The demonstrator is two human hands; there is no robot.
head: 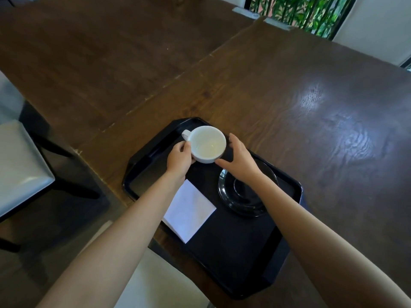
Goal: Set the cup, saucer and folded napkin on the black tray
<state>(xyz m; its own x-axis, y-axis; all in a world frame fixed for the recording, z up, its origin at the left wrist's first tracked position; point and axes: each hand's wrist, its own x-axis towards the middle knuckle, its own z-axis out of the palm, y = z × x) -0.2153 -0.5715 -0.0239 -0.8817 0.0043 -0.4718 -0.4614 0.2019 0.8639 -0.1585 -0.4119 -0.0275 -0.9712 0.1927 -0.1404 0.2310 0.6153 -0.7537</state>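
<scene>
A white cup is at the far end of the black tray, its handle pointing far left. My left hand grips the cup's near-left side. My right hand is spread beside the cup's right side, fingertips close to its wall; whether they touch it is unclear. A dark glass saucer lies on the tray's right part, partly under my right forearm. A folded white napkin lies on the tray's left part, near my left forearm.
The tray sits at the near edge of a dark wooden table. A grey-cushioned chair stands at the left. A pale seat is below me. Windows with green plants are at the far right.
</scene>
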